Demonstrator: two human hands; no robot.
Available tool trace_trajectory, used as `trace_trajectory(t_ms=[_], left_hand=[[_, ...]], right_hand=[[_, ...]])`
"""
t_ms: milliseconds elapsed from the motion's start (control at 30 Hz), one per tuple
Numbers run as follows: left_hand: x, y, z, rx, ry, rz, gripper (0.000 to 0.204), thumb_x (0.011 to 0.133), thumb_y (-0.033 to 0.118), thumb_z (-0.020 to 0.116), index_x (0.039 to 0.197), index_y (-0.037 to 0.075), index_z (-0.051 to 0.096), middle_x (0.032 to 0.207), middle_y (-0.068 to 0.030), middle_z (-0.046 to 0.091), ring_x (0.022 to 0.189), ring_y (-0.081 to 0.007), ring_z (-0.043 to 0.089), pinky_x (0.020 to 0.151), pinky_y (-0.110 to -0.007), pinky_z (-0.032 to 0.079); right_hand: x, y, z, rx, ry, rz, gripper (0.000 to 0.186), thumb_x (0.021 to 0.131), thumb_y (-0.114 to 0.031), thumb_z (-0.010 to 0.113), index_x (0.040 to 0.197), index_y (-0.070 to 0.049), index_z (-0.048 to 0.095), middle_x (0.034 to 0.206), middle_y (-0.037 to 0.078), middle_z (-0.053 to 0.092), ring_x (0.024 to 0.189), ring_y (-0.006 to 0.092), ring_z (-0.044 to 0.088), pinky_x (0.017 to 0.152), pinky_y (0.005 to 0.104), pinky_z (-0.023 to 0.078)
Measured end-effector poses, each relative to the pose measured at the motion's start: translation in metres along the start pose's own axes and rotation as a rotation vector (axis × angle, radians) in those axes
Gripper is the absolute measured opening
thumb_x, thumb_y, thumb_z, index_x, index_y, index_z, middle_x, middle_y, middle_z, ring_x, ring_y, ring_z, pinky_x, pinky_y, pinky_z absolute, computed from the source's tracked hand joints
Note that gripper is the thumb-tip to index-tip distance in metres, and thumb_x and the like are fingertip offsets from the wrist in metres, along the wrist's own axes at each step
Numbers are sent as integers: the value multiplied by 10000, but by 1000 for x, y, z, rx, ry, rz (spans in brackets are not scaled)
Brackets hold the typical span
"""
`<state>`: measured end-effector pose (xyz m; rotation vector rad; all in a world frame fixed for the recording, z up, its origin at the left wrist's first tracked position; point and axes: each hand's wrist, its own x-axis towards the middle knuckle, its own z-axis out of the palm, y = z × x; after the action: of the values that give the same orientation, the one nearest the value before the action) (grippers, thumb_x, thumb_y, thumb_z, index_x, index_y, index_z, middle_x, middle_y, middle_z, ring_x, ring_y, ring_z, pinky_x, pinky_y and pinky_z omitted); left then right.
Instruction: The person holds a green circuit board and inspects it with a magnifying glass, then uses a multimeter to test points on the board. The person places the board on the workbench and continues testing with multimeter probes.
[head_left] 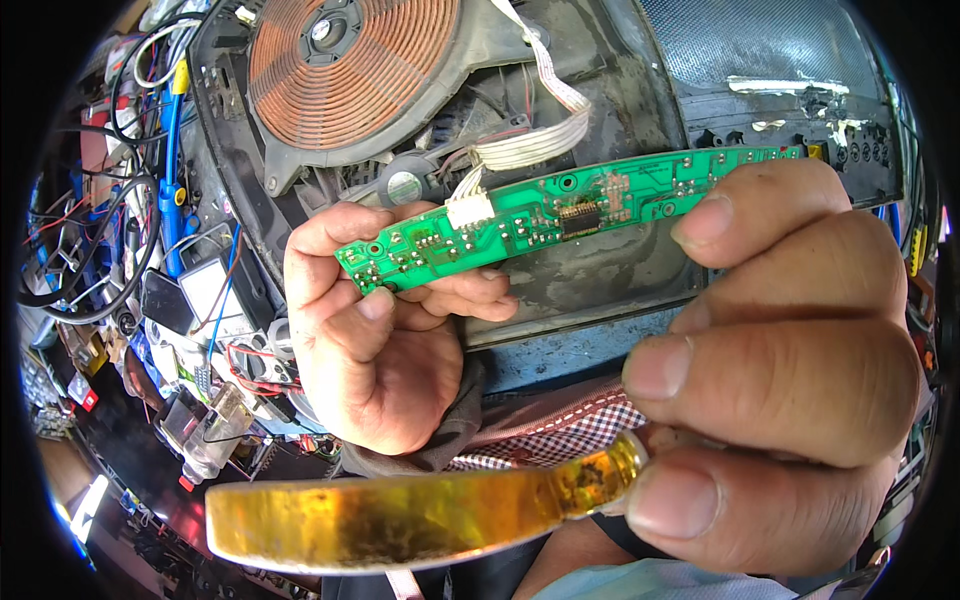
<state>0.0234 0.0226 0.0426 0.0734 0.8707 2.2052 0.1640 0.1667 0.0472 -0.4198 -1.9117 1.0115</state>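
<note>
Head cam, left hand [390,370] pinching the left end of a green circuit board [520,220] mid-scene, coppery coil [390,75] far left, right hand [790,370] curled, honestly can't tell its grip, curved amber piece [400,520] nearest.

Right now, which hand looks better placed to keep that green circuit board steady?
Probably the left hand: it grips the left end of the green circuit board. The right hand appears occupied with a curved amber piece.

Dark sleeve [463,425], checked garment [592,434]
</note>
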Motion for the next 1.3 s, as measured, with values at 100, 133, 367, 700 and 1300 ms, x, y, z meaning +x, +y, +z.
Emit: trace_trajectory(t_ms=[100, 133, 367, 700, 1300], left_hand=[[1, 0, 0, -3, -14, 3, 449, 1049, 47, 512, 1467, -83, 412, 1375, -426, 655, 973, -551, 802, 804, -648, 727], [1, 0, -1, 0, -19, 6, 448, 1049, 47, 512, 1466, -82, 412, 1375, -424, 656, 973, -550, 803, 804, -647, 727], [1, -1, 0, 5, -6, 9, 429, 1052, 39, 517, 1455, -75, 426, 1360, -411, 666, 959, -538, 808, 796, -637, 731], [0, -1, 2, 250, 17, 14, 407, 1058, -77, 611, 1443, -36, 487, 1294, -321, 735, 918, -389, 834, 773, -528, 742], [-2, 0, 6, 353, 81, -14, 383, 1073, -63, 641, 1429, -18, 508, 1259, -293, 746, 889, -335, 829, 747, -480, 742]], right_hand=[[0, 0, -2, -3, -1, -1, 262, 989, -415, 798, 1210, -291, 733, 1052, -2, 648, 871, 198, 565, 937, 493, 544], [0, 0, -2, -3, -2, -2, 261, 989, -415, 798, 1210, -291, 734, 1052, -3, 648, 871, 198, 565, 937, 493, 544], [0, 1, -5, 3, -13, -9, 257, 990, -412, 796, 1208, -291, 735, 1052, -3, 648, 872, 198, 565, 938, 493, 545], [1, 5, -9, 11, -33, -22, 251, 991, -408, 794, 1205, -291, 736, 1053, -4, 649, 874, 197, 565, 939, 492, 545], [2, 8, -18, 22, -63, -40, 241, 992, -402, 790, 1200, -291, 739, 1054, -6, 650, 876, 196, 565, 941, 492, 545]])
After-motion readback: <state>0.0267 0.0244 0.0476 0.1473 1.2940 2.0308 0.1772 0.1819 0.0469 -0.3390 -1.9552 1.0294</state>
